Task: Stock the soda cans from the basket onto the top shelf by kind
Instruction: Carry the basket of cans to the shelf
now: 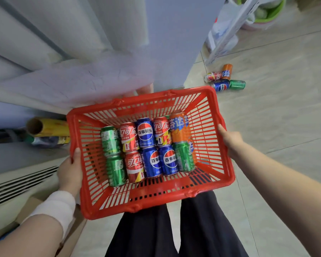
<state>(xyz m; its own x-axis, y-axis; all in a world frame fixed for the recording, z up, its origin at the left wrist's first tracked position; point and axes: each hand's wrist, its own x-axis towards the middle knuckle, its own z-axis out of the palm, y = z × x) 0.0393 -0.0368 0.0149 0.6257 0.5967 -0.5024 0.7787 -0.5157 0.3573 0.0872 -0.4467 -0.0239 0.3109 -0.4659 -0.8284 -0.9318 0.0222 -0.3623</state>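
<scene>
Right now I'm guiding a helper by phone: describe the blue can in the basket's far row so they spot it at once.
Start at the red basket the person holds. In its row of cans farther from the person, the blue can lies between two red cans; the other blue cans lie side by side in the nearer row.

glossy metal cans (146,149), slatted red plastic basket (209,130)

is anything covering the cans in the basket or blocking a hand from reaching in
Nothing visible does. The red basket is open at the top and the cans lie uncovered on its floor. But the left hand and right hand both grip its rim, so neither is free to reach in.
</scene>
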